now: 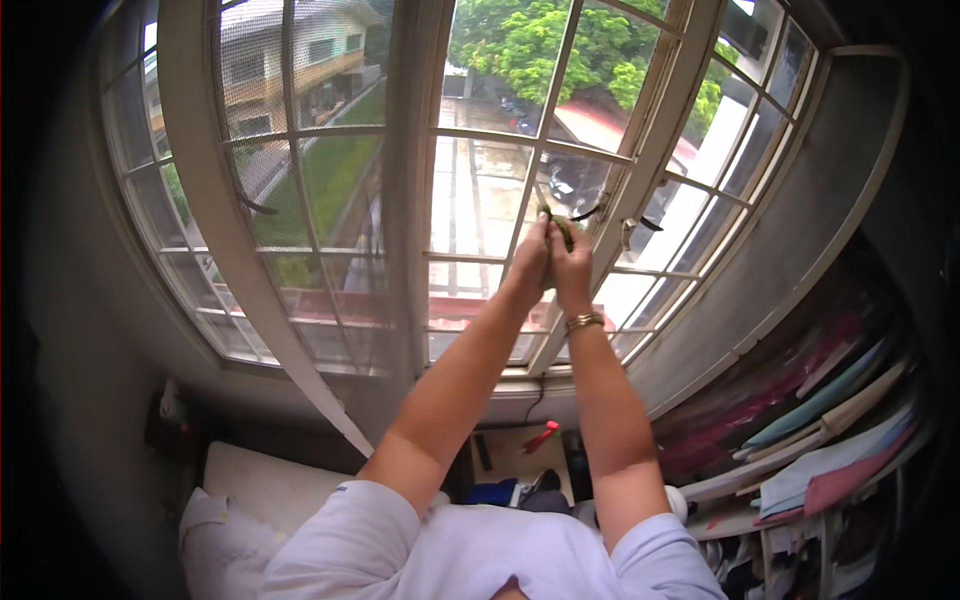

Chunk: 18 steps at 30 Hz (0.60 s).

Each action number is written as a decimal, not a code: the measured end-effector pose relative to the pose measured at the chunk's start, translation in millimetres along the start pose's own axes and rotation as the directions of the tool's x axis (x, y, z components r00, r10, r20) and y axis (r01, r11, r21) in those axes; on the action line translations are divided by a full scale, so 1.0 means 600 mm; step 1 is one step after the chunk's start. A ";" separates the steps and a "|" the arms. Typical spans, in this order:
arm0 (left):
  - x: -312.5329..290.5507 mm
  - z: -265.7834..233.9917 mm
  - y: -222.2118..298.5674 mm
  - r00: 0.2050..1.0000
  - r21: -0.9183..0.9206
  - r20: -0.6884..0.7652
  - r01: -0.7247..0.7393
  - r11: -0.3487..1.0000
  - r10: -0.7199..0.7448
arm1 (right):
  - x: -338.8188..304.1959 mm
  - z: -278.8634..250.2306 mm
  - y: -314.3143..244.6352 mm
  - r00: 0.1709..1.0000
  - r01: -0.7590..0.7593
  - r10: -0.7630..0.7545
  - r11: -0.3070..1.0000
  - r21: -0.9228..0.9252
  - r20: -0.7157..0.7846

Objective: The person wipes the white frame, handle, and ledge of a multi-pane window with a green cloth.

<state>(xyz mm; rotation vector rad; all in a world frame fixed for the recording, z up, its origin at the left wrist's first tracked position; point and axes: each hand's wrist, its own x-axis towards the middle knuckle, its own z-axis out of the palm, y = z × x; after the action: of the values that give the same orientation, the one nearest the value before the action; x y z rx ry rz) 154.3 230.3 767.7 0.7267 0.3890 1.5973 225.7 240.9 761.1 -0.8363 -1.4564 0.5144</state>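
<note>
Both my arms stretch forward to the window (484,134), with the hands close together in front of its panes. My left hand (530,262) is closed, pressed beside my right hand (571,268), which is closed too. Between them shows a small dark-green thing (565,234), perhaps cloth; its kind is not plain, and the fingers hide most of it. A gold bracelet circles my right wrist. Just right of the hands, a dark curved window handle (590,212) sits on the frame, and a second handle (651,224) is farther right.
At left a mesh screen panel (300,190) stands in a white frame. Low on the left is a pale cushioned surface (260,470). Below my arms a red-handled object (541,437) lies on a small table (510,455). Folded clothes (840,470) fill shelves at right.
</note>
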 end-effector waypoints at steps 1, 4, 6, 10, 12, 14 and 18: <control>0.006 -0.027 0.009 0.998 0.015 -0.012 -0.069 0.997 0.069 | -0.014 0.024 -0.005 0.998 -0.050 0.045 0.994 0.100 0.050; -0.010 -0.063 0.015 0.977 0.083 -0.127 -0.164 0.983 0.174 | -0.053 0.044 0.024 0.996 -0.051 0.041 0.993 0.111 0.085; -0.025 -0.086 0.001 0.967 0.153 -0.163 -0.171 0.973 0.196 | -0.075 0.032 0.045 0.980 -0.169 0.149 0.973 0.156 0.135; -0.036 -0.139 -0.033 0.966 0.270 -0.178 -0.133 0.954 0.185 | -0.107 0.003 0.070 0.929 -0.369 0.350 0.850 0.377 0.120; -0.043 -0.160 -0.051 0.963 0.219 -0.208 -0.127 0.967 0.174 | -0.117 -0.014 0.068 0.891 -0.454 0.402 0.775 0.440 0.212; -0.044 -0.175 -0.067 0.957 0.254 -0.256 -0.072 0.965 0.139 | -0.121 -0.027 0.074 0.807 -0.589 0.454 0.663 0.462 0.378; -0.043 -0.196 -0.112 0.941 0.373 -0.324 0.028 0.928 0.102 | -0.135 -0.036 0.110 0.735 -0.659 0.397 0.610 0.440 0.550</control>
<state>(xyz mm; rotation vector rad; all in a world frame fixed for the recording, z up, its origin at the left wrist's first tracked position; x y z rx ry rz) 129.3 234.9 632.1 0.7444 0.9581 1.7082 251.8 217.2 660.2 -0.6387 -1.2306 1.6357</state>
